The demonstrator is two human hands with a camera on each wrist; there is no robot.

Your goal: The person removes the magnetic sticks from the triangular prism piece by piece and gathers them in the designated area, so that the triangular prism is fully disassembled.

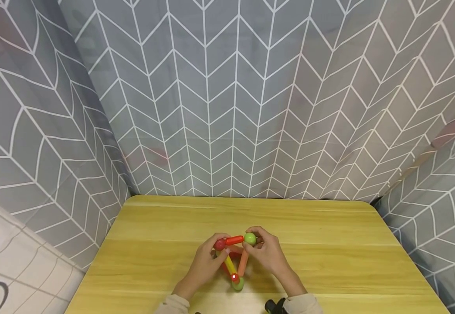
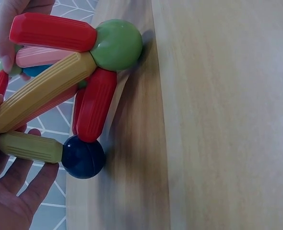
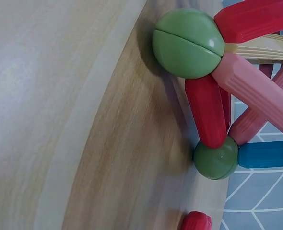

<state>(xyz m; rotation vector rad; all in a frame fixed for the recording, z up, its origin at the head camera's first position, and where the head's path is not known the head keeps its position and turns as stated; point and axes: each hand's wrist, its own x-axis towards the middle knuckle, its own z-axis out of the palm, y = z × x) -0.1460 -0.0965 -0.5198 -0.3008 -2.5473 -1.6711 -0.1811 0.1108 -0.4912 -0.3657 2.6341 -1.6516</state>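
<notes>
A structure of rods and balls stands on the table between the two hands. Its red ball (image 1: 219, 244) is gripped by my left hand (image 1: 203, 264), whose fingers also lie by the yellow rod (image 1: 229, 264). The fingers of my right hand (image 1: 269, 254) pinch the light green ball (image 1: 250, 238), and a red rod (image 1: 234, 240) spans the two balls. Low in the left wrist view a dark blue ball (image 2: 83, 157) joins an olive rod (image 2: 30, 147) near the left fingers. A green ball (image 3: 188, 43) at a bottom corner bears red, pink and pale rods in the right wrist view.
The wooden table (image 1: 329, 261) extends around the hands, with a patterned grey curtain (image 1: 227, 96) behind it. A black object (image 1: 275, 306) is beside the right sleeve. One red piece (image 3: 196, 221) shows at the right wrist view's bottom edge.
</notes>
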